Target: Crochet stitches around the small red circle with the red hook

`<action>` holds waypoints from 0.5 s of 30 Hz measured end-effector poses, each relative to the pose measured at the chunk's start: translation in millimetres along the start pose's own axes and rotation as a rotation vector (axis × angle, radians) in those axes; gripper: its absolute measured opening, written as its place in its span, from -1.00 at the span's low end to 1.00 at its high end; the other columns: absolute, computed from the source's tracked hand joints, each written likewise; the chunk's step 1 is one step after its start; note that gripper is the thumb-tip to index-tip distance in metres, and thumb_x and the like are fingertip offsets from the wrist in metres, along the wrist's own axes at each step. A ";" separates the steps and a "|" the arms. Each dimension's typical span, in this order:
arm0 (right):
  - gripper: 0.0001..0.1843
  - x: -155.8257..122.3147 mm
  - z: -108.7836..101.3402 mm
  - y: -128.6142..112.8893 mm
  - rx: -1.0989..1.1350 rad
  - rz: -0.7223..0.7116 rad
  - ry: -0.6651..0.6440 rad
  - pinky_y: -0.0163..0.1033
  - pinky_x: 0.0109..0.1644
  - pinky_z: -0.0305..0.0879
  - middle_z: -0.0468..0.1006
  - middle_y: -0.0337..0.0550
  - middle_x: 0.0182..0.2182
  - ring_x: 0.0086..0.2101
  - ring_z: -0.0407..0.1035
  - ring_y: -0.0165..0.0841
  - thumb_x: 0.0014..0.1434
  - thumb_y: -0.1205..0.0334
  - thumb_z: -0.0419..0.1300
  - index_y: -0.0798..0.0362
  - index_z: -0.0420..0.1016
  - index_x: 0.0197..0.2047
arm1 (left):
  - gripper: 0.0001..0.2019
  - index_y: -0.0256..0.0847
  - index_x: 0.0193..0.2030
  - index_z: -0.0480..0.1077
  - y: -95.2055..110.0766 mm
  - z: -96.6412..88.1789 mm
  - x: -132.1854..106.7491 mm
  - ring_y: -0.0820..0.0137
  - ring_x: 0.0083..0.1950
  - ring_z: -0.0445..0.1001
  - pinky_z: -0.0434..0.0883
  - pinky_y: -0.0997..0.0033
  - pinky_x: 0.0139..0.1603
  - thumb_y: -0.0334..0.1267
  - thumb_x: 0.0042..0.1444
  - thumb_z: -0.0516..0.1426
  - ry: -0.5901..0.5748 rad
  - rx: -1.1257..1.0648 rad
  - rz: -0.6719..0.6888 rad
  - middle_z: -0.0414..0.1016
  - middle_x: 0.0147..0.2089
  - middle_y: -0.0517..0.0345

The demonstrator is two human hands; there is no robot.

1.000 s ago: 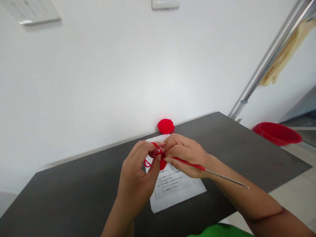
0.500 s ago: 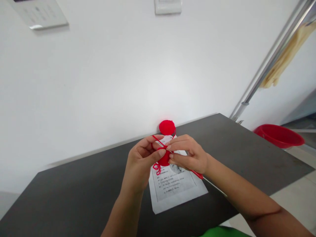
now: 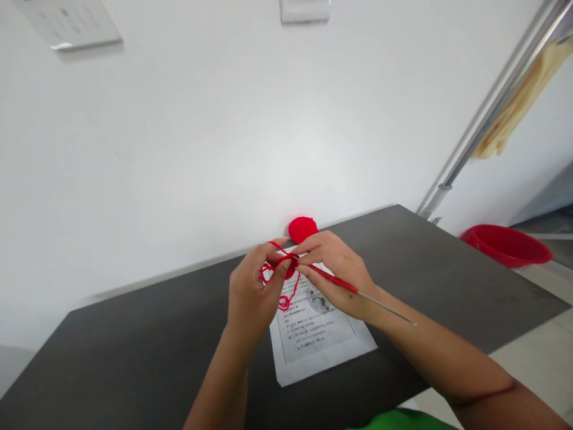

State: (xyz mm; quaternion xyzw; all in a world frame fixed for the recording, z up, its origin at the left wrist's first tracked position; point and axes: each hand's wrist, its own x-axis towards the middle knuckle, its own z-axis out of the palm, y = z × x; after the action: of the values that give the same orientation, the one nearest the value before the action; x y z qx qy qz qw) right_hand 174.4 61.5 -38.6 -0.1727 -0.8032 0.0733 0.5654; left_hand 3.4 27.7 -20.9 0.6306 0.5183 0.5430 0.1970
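Note:
Between the thumb and fingers of my left hand (image 3: 255,280) is a small red crochet piece (image 3: 292,267), with a strand of yarn running over the raised index finger. My right hand (image 3: 342,272) pinches a crochet hook (image 3: 344,284) that has a red grip and a thin metal shaft pointing back over the wrist. The hook's front end meets the edge of the piece; its tip is too small to make out. A loose curl of red yarn (image 3: 285,303) dangles below. Behind my hands, a red ball of yarn (image 3: 302,229) rests against the wall.
Under my hands, a printed sheet (image 3: 322,358) lies on the dark table (image 3: 147,358). A white wall (image 3: 201,131) rises along the table's back edge. To the right are a metal pole (image 3: 492,107), yellowish gloves (image 3: 501,131) and a red basin (image 3: 505,248).
My right hand has turned and risen slightly, so the hook's shaft now shows over the wrist. The crochet piece has shifted a little up and left and is tilted differently.

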 end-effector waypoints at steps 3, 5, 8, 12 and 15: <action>-0.94 3.7 -10.7 -5.7 0.104 0.163 -0.082 -0.17 -0.03 0.50 0.68 -0.04 -0.17 -0.15 0.58 -0.28 0.32 0.33 0.21 0.02 0.52 -0.17 | -0.90 -0.11 -0.28 0.56 -3.5 -5.3 5.4 0.24 -0.11 0.60 0.42 0.30 -0.03 -0.40 0.09 0.25 -0.006 0.038 0.041 0.67 -0.22 0.12; -0.94 5.5 -16.9 -7.0 0.130 0.234 -0.131 -0.21 -0.08 0.51 0.69 -0.07 -0.21 -0.19 0.60 -0.29 0.32 0.30 0.23 0.03 0.55 -0.19 | -0.90 -0.11 -0.36 0.53 -5.3 -7.1 7.7 0.22 -0.06 0.60 0.42 0.30 -0.02 -0.42 0.07 0.25 -0.037 0.026 0.044 0.68 -0.17 0.11; -0.91 7.8 -24.5 -6.5 0.190 0.338 -0.154 -0.27 -0.25 0.47 0.68 -0.14 -0.33 -0.33 0.57 -0.34 0.29 0.27 0.26 0.06 0.58 -0.26 | -0.90 -0.11 -0.41 0.51 -6.4 -8.7 9.6 0.23 -0.08 0.60 0.43 0.31 -0.04 -0.40 0.06 0.26 -0.089 -0.007 0.046 0.68 -0.18 0.10; -0.88 8.9 -28.4 -3.6 0.354 0.491 -0.125 -0.32 -0.40 0.39 0.64 -0.17 -0.43 -0.44 0.49 -0.39 0.24 0.24 0.32 0.08 0.59 -0.34 | -0.91 -0.12 -0.41 0.55 -7.2 -10.1 9.9 0.28 -0.21 0.58 0.44 0.32 -0.10 -0.39 0.06 0.27 -0.095 -0.048 0.033 0.65 -0.28 0.13; -0.86 6.5 -24.1 0.3 0.575 0.583 -0.068 -0.31 -0.33 0.49 0.67 -0.17 -0.43 -0.41 0.55 -0.38 0.21 0.21 0.36 0.09 0.59 -0.35 | -0.95 -0.15 -0.38 0.58 -8.9 -9.4 8.5 0.32 -0.25 0.55 0.45 0.36 -0.17 -0.38 0.04 0.30 -0.104 -0.176 -0.055 0.62 -0.30 0.13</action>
State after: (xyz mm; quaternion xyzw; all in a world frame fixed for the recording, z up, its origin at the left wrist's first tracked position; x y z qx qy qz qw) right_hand 195.0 62.3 -24.5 -0.2255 -0.6855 0.4576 0.5194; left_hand -10.0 35.5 -20.9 0.6236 0.4750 0.5474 0.2930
